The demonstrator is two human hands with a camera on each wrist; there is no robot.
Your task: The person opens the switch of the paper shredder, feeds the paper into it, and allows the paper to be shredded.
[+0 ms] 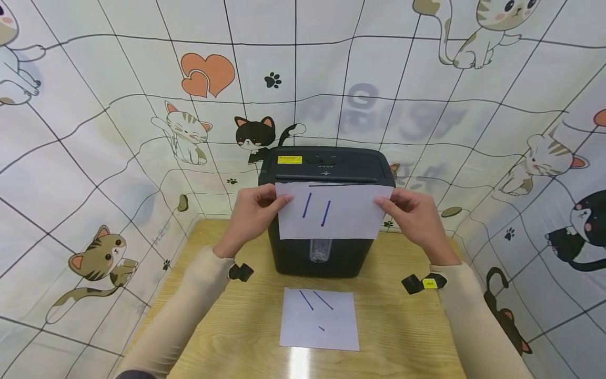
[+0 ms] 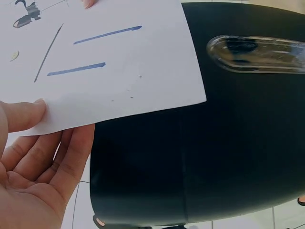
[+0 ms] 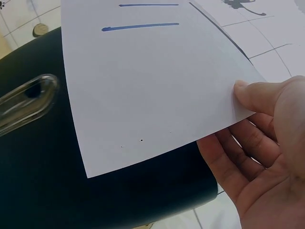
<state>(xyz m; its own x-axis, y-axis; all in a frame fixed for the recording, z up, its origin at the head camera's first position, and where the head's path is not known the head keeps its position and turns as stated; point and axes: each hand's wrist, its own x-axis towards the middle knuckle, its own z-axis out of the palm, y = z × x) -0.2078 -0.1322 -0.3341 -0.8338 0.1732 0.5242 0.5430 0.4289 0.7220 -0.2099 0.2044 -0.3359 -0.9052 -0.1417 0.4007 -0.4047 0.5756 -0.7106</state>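
Note:
Both hands hold one white sheet of paper (image 1: 350, 218) with two blue strokes, in front of a black paper shredder (image 1: 293, 258). My left hand (image 1: 254, 213) pinches its left edge, thumb in front and fingers behind. At the opposite edge my right hand (image 1: 416, 218) pinches it the same way. In the head view the sheet's top edge overlaps the front of the shredder's lid, hiding the upper front of the body. Each wrist view shows the sheet (image 2: 157, 71) held out flat, with the thumb on its marked face.
A second white sheet (image 1: 319, 334) with blue marks lies on the wooden table (image 1: 227, 326) in front of the shredder. The shredder has a clear window (image 1: 320, 251) low on its front. Cat-print curtains (image 1: 142, 173) surround the table at the back and sides.

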